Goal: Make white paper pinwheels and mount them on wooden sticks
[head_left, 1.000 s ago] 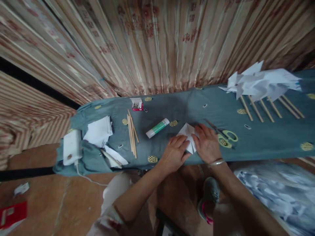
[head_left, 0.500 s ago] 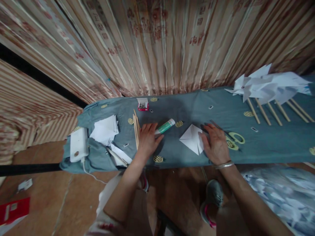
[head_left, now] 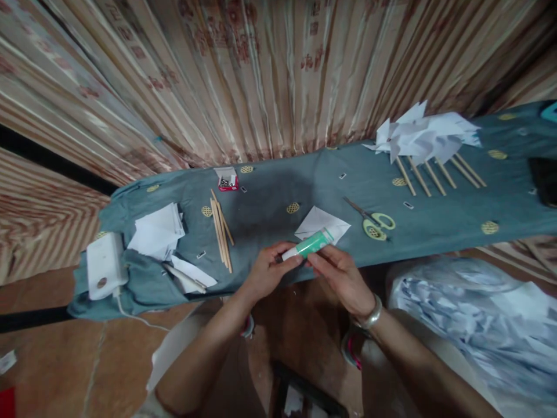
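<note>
A green and white glue stick (head_left: 311, 244) is held above the table's front edge between both hands. My left hand (head_left: 268, 270) pinches its white end. My right hand (head_left: 342, 273), with a silver bangle at the wrist, grips the green body from below. Just behind the stick, a folded white paper square (head_left: 319, 219) lies on the cloth, partly covered by it. Green-handled scissors (head_left: 372, 223) rest to the right of the paper. Several wooden sticks (head_left: 221, 232) lie to the left of my left hand.
A small red box (head_left: 228, 180) stands at the back. Stacked white paper (head_left: 159, 229), a pen (head_left: 185, 277) and a white power device (head_left: 104, 266) are on the left. Paper pinwheels (head_left: 429, 136) lie back right. A plastic bag (head_left: 478, 319) is below the table's right side.
My left hand has lifted the glue stick off the cloth and brought it rightward. My right hand has left the folded paper and taken hold of the stick. The view has shifted right.
</note>
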Available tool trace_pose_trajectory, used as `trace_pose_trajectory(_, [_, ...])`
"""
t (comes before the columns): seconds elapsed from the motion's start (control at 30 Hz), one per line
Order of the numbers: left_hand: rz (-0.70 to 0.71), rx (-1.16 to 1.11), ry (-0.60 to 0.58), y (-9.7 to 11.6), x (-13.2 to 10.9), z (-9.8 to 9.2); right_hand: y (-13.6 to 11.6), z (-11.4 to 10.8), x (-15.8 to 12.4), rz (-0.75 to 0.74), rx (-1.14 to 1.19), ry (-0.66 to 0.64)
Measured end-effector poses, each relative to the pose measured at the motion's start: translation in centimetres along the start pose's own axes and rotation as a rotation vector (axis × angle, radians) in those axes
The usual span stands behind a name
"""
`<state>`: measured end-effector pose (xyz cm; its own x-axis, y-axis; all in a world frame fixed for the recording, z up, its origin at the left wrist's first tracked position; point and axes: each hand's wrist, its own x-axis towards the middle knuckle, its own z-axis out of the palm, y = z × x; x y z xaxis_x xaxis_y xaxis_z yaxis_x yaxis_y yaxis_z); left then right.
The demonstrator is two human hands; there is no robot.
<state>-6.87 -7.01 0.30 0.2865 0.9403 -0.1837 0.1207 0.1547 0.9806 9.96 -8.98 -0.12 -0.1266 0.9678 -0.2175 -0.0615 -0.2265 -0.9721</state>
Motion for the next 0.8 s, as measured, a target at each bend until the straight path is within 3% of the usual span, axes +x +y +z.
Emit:
trace_pose_trajectory(0.13, [-0.095,-0.19,-0.099,0.2,-0.1,1.8,-0.1,-0.7,-0.1,0.106,0.214,0.028])
trace_pose_trajectory(0.4, [-0.128,-0.151,-0.142,0.2,1.6,2.0,-1.0,-3.7,1.6,0.098,0.323,0.119])
trace_pose_trajectory(0.47, [-0.082,-0.03,-0.094,-0.1,1.9,1.3,-1.1,-4.8,2.2,0.104,0.391,0.193])
trace_pose_trajectory(0.53, [0.025,0.199,0.035,-0.4,2.3,0.2,-1.1,-5.8,2.7,0.113,0.467,0.237])
trace_pose_trajectory(0.63, [0.133,0.593,0.244,-0.5,2.9,-1.9,-0.9,-6.4,3.2,0.16,0.62,0.192])
trace_pose_trajectory(0.8, [0.237,1.04,0.284,-0.3,4.0,-4.0,-0.4,-6.4,3.8,0.255,0.864,0.072])
